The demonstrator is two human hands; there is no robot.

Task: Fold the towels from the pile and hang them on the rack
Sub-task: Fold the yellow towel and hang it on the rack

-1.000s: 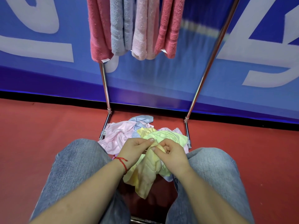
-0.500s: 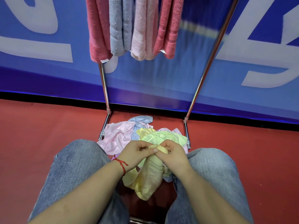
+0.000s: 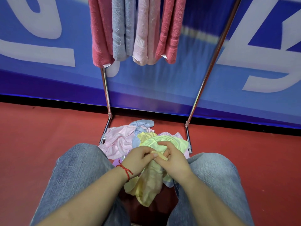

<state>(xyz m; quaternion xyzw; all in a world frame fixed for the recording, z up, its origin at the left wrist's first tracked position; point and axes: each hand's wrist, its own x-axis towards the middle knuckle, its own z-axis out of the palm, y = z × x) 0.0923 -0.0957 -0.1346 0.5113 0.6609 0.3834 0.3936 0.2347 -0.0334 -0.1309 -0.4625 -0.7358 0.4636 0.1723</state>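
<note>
Fingers (image 3: 150,154) of your left hand (image 3: 138,158) are pinching the edge of the yellow towel (image 3: 149,181), and your right hand (image 3: 173,161) is gripping it too, probably searching a corner for folding. It is hanging between your knees, near the pile (image 3: 123,141), below the rack (image 3: 106,93).

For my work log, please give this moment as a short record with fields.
held: yellow towel, pinched at its top edge
left hand: grip on the yellow towel
right hand: grip on the yellow towel
pile: pink, blue, yellow towels on the floor
rack: four towels hang: red, blue, pink, red
</note>
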